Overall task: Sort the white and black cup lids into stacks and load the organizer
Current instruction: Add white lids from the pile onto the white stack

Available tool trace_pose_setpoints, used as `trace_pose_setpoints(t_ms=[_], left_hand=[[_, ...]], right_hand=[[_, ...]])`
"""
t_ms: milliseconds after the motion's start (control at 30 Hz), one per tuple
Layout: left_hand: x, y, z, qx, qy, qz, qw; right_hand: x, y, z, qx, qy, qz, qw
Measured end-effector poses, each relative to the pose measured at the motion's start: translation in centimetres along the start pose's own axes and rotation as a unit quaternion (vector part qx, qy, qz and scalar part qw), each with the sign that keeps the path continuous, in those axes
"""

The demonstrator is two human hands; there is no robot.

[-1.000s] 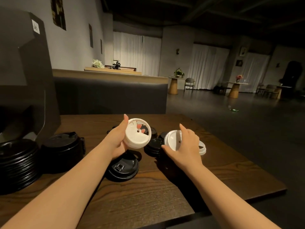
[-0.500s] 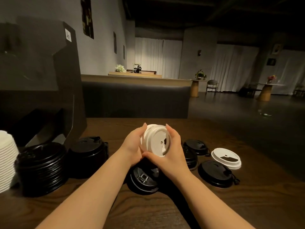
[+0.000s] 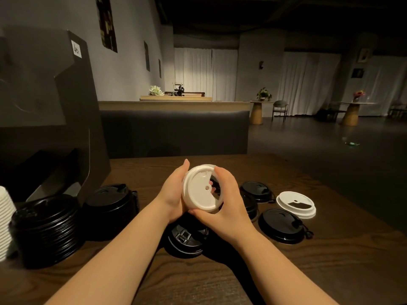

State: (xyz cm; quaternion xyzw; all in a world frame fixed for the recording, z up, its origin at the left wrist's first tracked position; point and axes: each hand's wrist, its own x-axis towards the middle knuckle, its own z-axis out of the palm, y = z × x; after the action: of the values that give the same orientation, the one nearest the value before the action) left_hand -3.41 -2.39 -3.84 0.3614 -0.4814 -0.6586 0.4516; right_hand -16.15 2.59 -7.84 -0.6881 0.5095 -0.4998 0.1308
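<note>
Both hands hold a small stack of white lids (image 3: 199, 189) upright above the table's middle. My left hand (image 3: 172, 194) grips its left rim and my right hand (image 3: 229, 203) cups its right and lower rim. Under them lies a black lid (image 3: 184, 239). Loose black lids lie at right (image 3: 282, 225) and further back (image 3: 256, 190), with one white lid (image 3: 296, 203) beside them. Two black lid stacks stand at left (image 3: 46, 225) (image 3: 110, 205). A white lid stack (image 3: 5, 221) shows at the left edge. The dark organizer (image 3: 50, 111) rises behind them.
The wooden table (image 3: 330, 271) ends at the right, with dark floor beyond. A dark bench back (image 3: 174, 133) runs behind the table's far edge. The organizer fills the back left corner.
My two hands, each holding a white lid, came together and now hold the lids as one stack. The view swung left, bringing the left stacks and organizer further in.
</note>
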Motion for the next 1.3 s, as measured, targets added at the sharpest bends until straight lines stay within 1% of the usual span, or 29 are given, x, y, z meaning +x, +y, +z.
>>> trace_pose_setpoints(t_ms=[67,133,267,433,600,700,733,767,800,833,867,900,933,1000,1100,1167,1233,1300], left_hand=[[-0.1,0.1,0.0,0.005,-0.002,-0.004,1.0],[-0.2,0.2,-0.1,0.006,0.0,-0.002,1.0],[-0.3,0.2,0.0,0.001,-0.012,0.001,1.0],[-0.3,-0.1,0.0,-0.021,-0.027,0.022,0.999],[-0.4,-0.2,0.1,-0.053,-0.038,0.005,0.998],[-0.3,-0.4,0.1,-0.055,-0.04,-0.006,0.998],[-0.3,-0.4,0.2,-0.063,-0.039,-0.008,0.997],[-0.3,-0.4,0.3,-0.077,-0.037,-0.01,0.996],[-0.4,-0.4,0.3,-0.093,-0.038,-0.011,0.995],[-0.3,-0.4,0.3,-0.097,-0.037,-0.011,0.995],[-0.2,-0.4,0.2,-0.085,-0.031,-0.007,0.996],[0.0,-0.5,0.1,-0.056,-0.023,0.002,0.998],[0.2,-0.6,0.0,-0.02,-0.013,0.015,1.0],[0.3,-0.7,0.0,0.062,0.005,0.056,0.996],[0.4,-0.5,-0.2,0.191,0.039,0.118,0.974],[0.6,-0.5,-0.4,0.22,0.054,0.132,0.965],[1.1,-0.9,-0.5,0.217,0.07,0.129,0.965],[1.0,-1.2,-0.1,0.204,0.088,0.117,0.968]], right_hand=[[0.0,0.1,0.0,-0.009,-0.031,-0.009,0.999],[0.0,0.1,-0.1,-0.011,-0.047,-0.013,0.999],[0.0,0.1,-0.3,-0.016,-0.045,-0.012,0.999],[-0.1,0.1,-0.4,-0.011,-0.064,-0.018,0.998],[0.0,0.3,-0.4,-0.002,-0.048,-0.016,0.999],[-0.1,0.5,-0.3,0.006,-0.058,-0.006,0.998],[-0.1,0.3,-0.3,0.027,-0.06,0.008,0.998],[-0.1,0.2,-0.3,0.072,-0.056,0.035,0.995],[0.0,-0.1,-0.4,0.138,-0.046,0.076,0.986],[0.2,-0.1,-0.5,0.211,-0.029,0.119,0.97],[0.5,0.0,-0.6,0.27,-0.008,0.154,0.95],[0.7,0.1,-0.7,0.298,0.016,0.175,0.938],[0.8,0.2,-0.8,0.283,0.029,0.177,0.942],[0.8,0.4,-0.7,0.237,0.05,0.151,0.958],[0.7,0.5,-0.6,0.236,0.077,0.138,0.959],[0.6,0.5,-0.6,0.249,0.074,0.144,0.955],[0.5,0.6,-0.3,0.261,0.062,0.16,0.95],[0.5,0.3,-0.2,0.242,0.05,0.176,0.953]])
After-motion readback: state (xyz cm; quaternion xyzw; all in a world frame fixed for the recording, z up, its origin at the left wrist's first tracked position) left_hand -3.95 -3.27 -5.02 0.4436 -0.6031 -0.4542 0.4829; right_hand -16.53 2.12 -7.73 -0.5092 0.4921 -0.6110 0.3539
